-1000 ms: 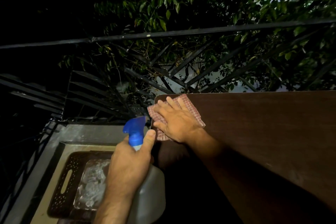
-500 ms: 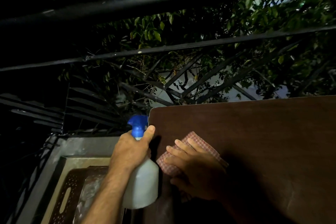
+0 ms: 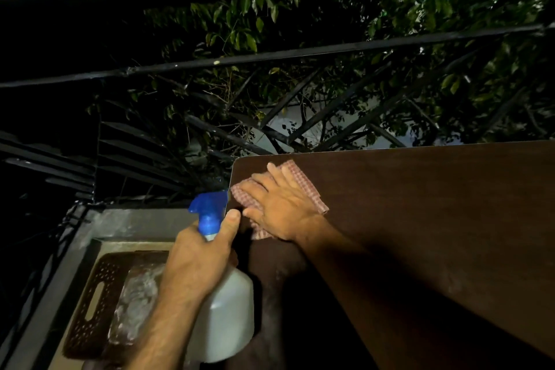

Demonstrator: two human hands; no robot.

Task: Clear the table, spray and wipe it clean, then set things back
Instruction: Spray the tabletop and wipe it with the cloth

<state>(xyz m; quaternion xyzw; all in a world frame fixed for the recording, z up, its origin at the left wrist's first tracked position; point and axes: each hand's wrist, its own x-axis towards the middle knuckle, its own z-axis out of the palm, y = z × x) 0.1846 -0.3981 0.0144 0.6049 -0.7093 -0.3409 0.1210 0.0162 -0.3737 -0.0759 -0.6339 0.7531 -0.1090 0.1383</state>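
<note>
Head view: right hand [image 3: 282, 207] lies flat, fingers spread, pressing a checked cloth [image 3: 303, 186] onto the table [image 3: 420, 219] at its far left corner. Left hand [image 3: 198, 261] is wrapped round the neck of a spray bottle [image 3: 225, 309], w/ blue nozzle, just left of the table edge. Basket [image 3: 90, 309] sits below, near left.

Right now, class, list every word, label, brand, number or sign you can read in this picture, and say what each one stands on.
None can be read.
Spray bottle in the left hand: plain white body and blue trigger head, no label on the side shown.
Checked cloth under the right hand: pattern only, no text.
Brown table: bare, no markings.
Perforated brown basket on the floor: too dim to show any lettering.
</note>
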